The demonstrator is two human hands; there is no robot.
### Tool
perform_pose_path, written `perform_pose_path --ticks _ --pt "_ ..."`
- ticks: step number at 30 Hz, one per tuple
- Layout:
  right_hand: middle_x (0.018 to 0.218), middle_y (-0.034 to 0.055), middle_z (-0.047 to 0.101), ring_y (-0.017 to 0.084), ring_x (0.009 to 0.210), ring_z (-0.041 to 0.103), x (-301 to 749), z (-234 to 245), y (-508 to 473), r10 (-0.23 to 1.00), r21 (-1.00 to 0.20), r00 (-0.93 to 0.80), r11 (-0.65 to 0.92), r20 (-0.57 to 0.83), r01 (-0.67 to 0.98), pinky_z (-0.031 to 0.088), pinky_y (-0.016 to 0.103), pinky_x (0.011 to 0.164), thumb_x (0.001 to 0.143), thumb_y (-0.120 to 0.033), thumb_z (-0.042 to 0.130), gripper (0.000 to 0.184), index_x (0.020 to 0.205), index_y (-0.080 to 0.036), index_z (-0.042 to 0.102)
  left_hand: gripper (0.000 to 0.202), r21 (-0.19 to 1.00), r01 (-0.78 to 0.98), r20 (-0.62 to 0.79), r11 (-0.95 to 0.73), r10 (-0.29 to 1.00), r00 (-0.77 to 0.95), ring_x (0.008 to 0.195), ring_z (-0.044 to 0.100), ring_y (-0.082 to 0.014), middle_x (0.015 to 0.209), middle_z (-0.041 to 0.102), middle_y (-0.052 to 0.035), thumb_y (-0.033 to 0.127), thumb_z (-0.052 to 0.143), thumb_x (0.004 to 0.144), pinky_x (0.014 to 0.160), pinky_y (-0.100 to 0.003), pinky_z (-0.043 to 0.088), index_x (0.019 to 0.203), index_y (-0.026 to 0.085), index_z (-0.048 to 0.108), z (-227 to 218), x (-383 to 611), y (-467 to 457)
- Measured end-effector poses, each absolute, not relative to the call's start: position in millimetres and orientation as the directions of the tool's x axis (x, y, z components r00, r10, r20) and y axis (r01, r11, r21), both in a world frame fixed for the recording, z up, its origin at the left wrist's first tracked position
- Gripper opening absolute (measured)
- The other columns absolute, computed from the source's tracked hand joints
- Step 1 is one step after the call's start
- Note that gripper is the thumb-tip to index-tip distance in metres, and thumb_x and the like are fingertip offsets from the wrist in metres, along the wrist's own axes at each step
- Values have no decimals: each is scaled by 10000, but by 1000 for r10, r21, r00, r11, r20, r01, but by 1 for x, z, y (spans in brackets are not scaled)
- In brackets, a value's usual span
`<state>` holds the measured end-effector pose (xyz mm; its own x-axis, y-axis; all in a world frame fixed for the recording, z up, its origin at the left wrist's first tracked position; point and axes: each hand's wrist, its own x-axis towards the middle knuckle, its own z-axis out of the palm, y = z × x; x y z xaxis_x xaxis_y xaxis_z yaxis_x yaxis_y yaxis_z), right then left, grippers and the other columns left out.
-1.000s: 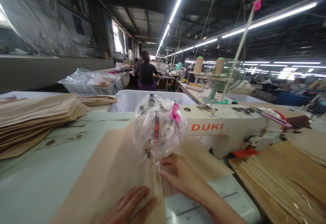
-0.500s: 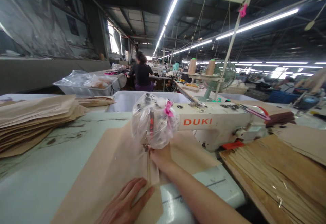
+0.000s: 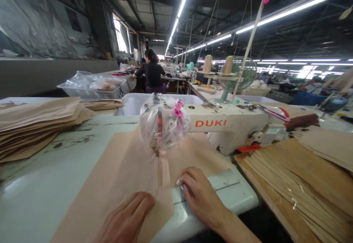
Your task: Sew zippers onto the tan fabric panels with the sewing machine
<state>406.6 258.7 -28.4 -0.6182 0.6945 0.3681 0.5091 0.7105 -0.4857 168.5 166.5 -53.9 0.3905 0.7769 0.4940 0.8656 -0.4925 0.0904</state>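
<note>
A beige fabric panel lies across the sewing machine bed, passing under the needle and presser foot. Along it, below the foot, runs a narrow folded strip. My left hand rests on the panel toward the front, fingers extended close together and thumb partly hidden. Right of the strip, my right hand is closed with curled fingers over the panel's edge and the bed's ruler. Something small and white shows at its fingertips. Clear plastic wraps the head of the sewing machine.
Stacked beige fabric pieces lie at left, and more pieces rest on a wooden board at right. Behind the machine stands a white bin. Thread cones and a fan are beyond. A person sits farther back.
My right hand has drawn back from beside the needle toward me, to the panel's right edge. My left hand has stayed on the panel, its thumb now closer to the fingers.
</note>
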Motion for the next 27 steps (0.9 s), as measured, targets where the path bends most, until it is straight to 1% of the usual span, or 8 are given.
perform_pose_path --ticks 3,7,9,12,19,22,25,27 --pt "1036 45 634 191 1022 534 408 -31 252 603 -436 -713 783 358 444 421 348 923 857 -17 525 283 1025 -204 654 261 142 872 489 -468 799 349 811 721 -157 947 721 10 267 621 819 714 -190 581 1072 265 556 -38 178 166" --pt "1115 25 619 176 1082 521 402 -24 242 563 -513 -759 781 328 357 414 326 975 891 -77 548 371 1199 -268 625 651 103 889 575 -446 756 313 959 714 -213 1112 708 -72 532 767 734 826 -240 592 1243 205 526 -48 186 158" --pt "1132 24 610 161 1085 530 398 -22 241 585 -594 -742 738 327 320 427 288 974 889 -62 540 382 1207 -259 619 422 142 874 559 -465 766 316 1000 705 -177 1110 713 -53 415 687 851 885 -213 564 1207 226 566 -54 185 157" --pt "1050 45 617 164 1025 555 395 -25 244 681 -629 -633 684 369 369 451 279 928 856 14 477 341 1074 -191 639 173 300 833 487 -465 825 286 995 702 -131 1046 729 -12 259 500 962 895 -182 542 1070 257 635 -50 178 162" --pt "1034 53 632 203 1004 545 388 -36 241 668 -489 -599 739 442 463 450 336 903 858 -42 566 234 1037 -186 613 456 683 729 132 -54 990 -50 658 716 -134 800 736 28 494 290 1014 656 -212 576 963 240 665 -32 170 177" --pt "1062 43 634 204 1033 560 382 -37 239 690 -531 -591 713 418 457 460 328 925 857 -120 649 215 1051 -205 613 447 546 812 267 -204 962 62 703 712 -151 865 721 30 617 511 896 661 -226 581 1127 250 618 -39 174 171" --pt "1090 46 625 200 1020 593 381 -34 238 756 -624 -543 632 366 459 478 326 912 861 -142 656 216 1057 -214 602 703 205 894 470 -399 841 267 896 728 -234 1069 726 -44 592 782 674 746 -284 610 1244 241 566 -46 180 161" --pt "1062 64 623 196 944 626 383 -31 236 849 -721 -449 494 279 485 498 335 861 886 -148 609 171 1047 -195 576 676 32 903 539 -428 768 345 1002 711 -259 1144 716 -76 522 800 690 815 -307 609 1251 224 568 -49 184 156"
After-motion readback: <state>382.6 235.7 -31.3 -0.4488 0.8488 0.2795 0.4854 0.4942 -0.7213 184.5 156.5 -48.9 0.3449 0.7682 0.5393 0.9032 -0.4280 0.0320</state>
